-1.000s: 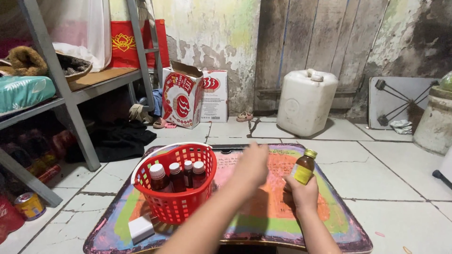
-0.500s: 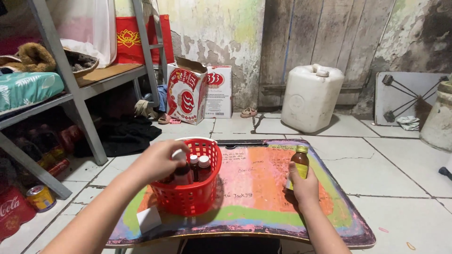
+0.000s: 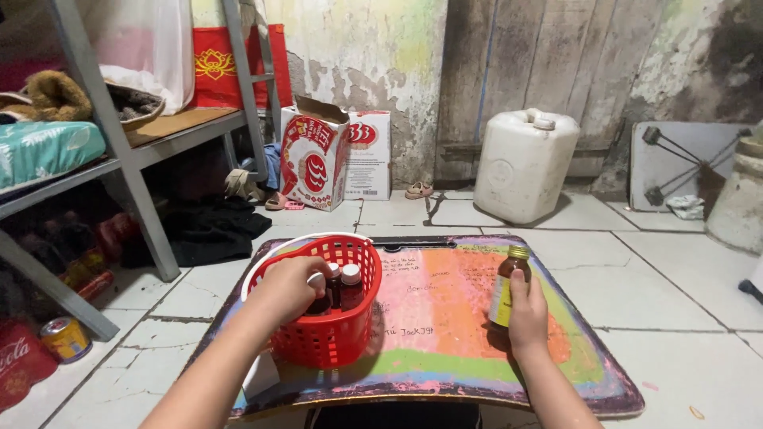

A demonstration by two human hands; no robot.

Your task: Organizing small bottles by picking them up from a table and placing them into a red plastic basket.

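on the painted board (image 3: 445,349), right hand (image 3: 527,314) grips a brown bottle (image 3: 506,290) at its 12 o'clock; left hand (image 3: 288,287) closes on a bottle (image 3: 319,294) inside the red basket (image 3: 334,334).

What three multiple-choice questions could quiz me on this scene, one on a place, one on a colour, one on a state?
1. Where is the left hand?
A. In the basket
B. On the jerrycan
C. On the floor

2. What colour is the basket?
A. Blue
B. Red
C. White

3. How is the bottle in the right hand?
A. Lying flat
B. Upside down
C. Upright on the table

A: the hand reaches among the capped bottles inside.
B: its plastic lattice is red.
C: its gold cap points up.
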